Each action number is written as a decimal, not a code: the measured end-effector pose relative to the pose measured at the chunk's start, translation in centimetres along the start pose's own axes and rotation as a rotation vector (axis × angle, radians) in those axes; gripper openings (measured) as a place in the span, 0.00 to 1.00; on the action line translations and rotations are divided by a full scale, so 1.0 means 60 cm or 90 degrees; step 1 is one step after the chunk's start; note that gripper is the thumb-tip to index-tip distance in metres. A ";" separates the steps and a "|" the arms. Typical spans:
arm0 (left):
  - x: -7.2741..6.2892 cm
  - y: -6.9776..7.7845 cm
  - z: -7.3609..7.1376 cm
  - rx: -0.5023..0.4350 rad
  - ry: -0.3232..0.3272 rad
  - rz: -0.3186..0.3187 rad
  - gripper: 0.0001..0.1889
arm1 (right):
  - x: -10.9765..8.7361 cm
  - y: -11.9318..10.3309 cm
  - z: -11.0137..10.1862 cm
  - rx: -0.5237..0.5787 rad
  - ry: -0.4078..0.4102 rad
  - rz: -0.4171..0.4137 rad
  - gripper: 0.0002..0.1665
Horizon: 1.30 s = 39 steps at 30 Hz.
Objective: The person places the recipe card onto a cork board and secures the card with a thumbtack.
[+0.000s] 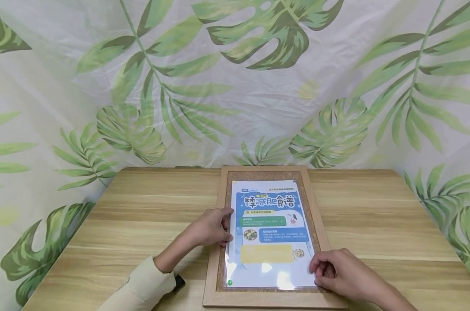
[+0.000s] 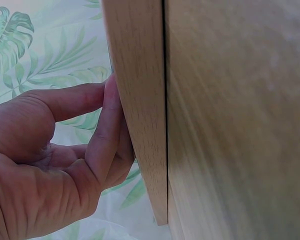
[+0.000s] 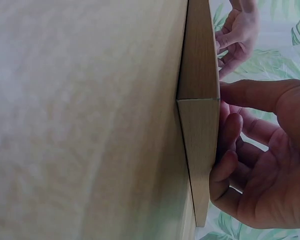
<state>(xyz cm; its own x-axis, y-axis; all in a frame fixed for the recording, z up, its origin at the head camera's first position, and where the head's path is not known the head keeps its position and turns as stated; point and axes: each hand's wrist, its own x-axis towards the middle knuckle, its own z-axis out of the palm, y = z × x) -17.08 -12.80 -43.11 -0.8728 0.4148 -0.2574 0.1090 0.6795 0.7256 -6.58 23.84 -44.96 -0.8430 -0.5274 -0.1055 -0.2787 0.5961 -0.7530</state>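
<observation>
A printed sheet [image 1: 271, 272] with a blue, green and yellow layout lies on a wood-framed cork board [image 1: 215, 276]. My left hand [image 1: 211, 226] rests at the sheet's left edge, thumb and forefinger spread apart. The left wrist view shows those fingers [image 2: 107, 125] bent against the frame's upper side. At the sheet's lower right corner is my right hand [image 1: 345, 274], thumb and forefinger tips at the edge. Its other fingers [image 3: 225, 175] curl beside the frame. I cannot tell whether anything is between its fingertips. A green pushpin [image 1: 229, 282] marks the lower left corner.
The board stands on a wood-grain table [image 1: 149, 198], its far end near the back edge. A small black object [image 1: 179, 283] lies by the left sleeve [image 1: 147, 283]. A leaf-patterned cloth [image 1: 266, 108] hangs behind and around the table.
</observation>
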 end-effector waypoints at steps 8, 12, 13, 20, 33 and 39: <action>0.003 0.001 0.000 0.006 -0.007 0.008 0.43 | -0.001 0.004 -0.002 0.004 -0.007 0.000 0.07; 0.001 0.000 0.001 0.012 -0.005 0.012 0.43 | -0.001 0.005 -0.003 0.016 -0.022 0.007 0.05; 0.001 0.000 0.001 0.012 -0.004 0.011 0.43 | -0.001 0.006 -0.003 0.020 -0.026 0.009 0.05; -0.002 -0.001 0.002 0.027 0.007 0.016 0.42 | 0.000 0.007 -0.008 0.047 -0.045 0.014 0.03; 0.000 0.009 0.003 0.078 0.013 0.039 0.39 | 0.011 -0.001 -0.024 -0.004 -0.013 -0.025 0.03; 0.000 0.008 0.000 0.095 0.024 0.042 0.37 | 0.022 -0.009 -0.040 -0.039 0.025 -0.047 0.03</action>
<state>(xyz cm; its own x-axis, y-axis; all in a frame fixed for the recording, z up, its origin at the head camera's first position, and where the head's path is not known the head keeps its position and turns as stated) -17.03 -12.46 -42.79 -0.8780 0.4410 -0.1861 0.2342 0.7349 0.6364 -8.63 24.29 -43.09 -0.8358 -0.5485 -0.0249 -0.3679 0.5931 -0.7162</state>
